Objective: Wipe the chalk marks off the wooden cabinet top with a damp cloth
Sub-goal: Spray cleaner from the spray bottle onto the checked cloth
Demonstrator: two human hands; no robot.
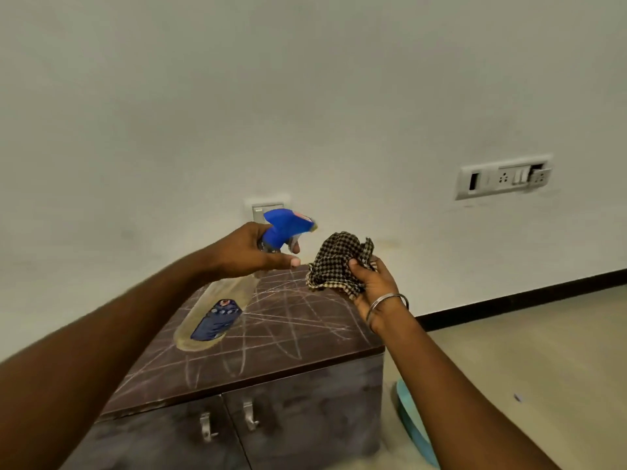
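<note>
My left hand (249,254) grips the neck of a clear spray bottle (217,310) with a blue trigger head (283,225); a finger lies on the trigger and the nozzle points right at the cloth. My right hand (371,283) holds a crumpled black-and-cream checked cloth (336,262) just right of the nozzle. Both are raised above the dark wooden cabinet top (288,337), which is crossed by many white chalk lines (305,317).
The cabinet has two front doors with metal handles (251,415) and stands against a white wall. A switch board (504,178) is on the wall at right. A light blue object (412,422) lies on the beige floor beside the cabinet.
</note>
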